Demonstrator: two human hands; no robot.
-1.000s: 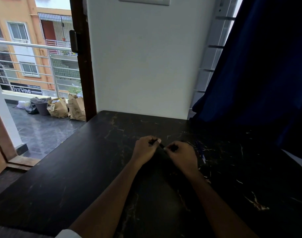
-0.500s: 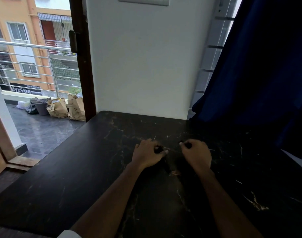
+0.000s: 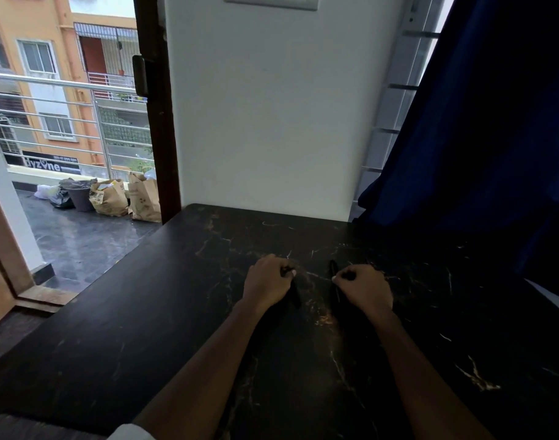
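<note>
Both my hands rest on a black marble-patterned table [image 3: 182, 312]. My left hand [image 3: 265, 282] holds a slim black pen-like piece [image 3: 294, 295] whose lower end sticks out below the fist. My right hand [image 3: 363, 289] holds a second slim black piece [image 3: 334, 274], its tip pointing up past the thumb. The two pieces are apart, with a gap of bare table between them. Their dark colour blends with the table, so their exact shape is hard to make out.
A white wall [image 3: 271, 115] stands at the table's far edge. A dark blue curtain [image 3: 481, 122] hangs over the right side. At the left, an open door with a brown frame [image 3: 159, 122] shows a balcony with paper bags [image 3: 125, 198] and a railing.
A second ago my hands met at the table's middle, holding one black item between them. They have since drawn apart sideways, each now holding its own black piece.
</note>
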